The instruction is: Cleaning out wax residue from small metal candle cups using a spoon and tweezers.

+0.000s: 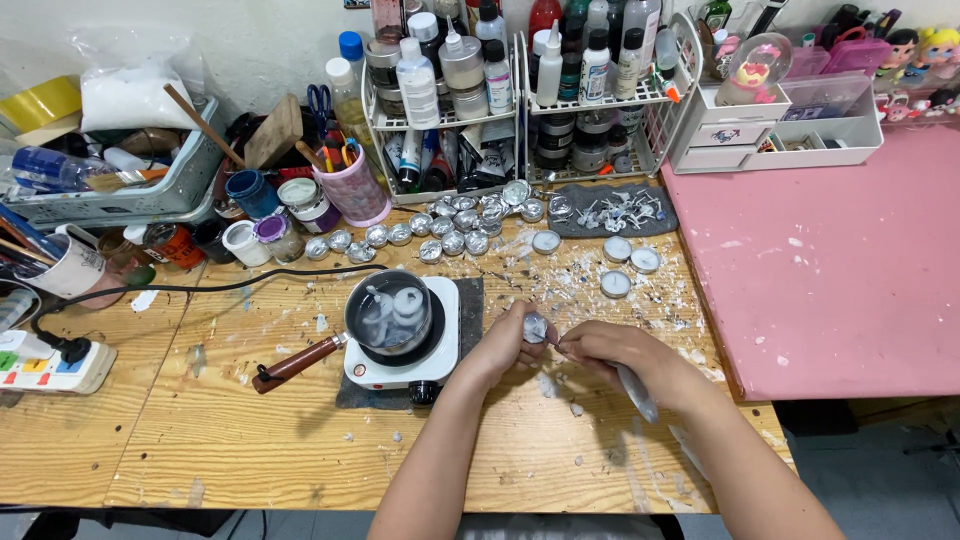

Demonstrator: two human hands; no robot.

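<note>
A wax-flecked wooden table (pixel 250 440) is seen, cluttered along its far edge. A small metal cup (pixel 535 327) is pinched in the left hand (pixel 498 345), just right of the saucepan (pixel 388 313) on a white hotplate (pixel 440 355). A thin tool (pixel 630 385) is gripped in the right hand (pixel 615 350), its tip touching the cup.

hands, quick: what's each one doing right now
Left hand: closed around a small round silver metal cup.
Right hand: closed on a thin pointed tool with a pale handle, tip at the cup.
</note>
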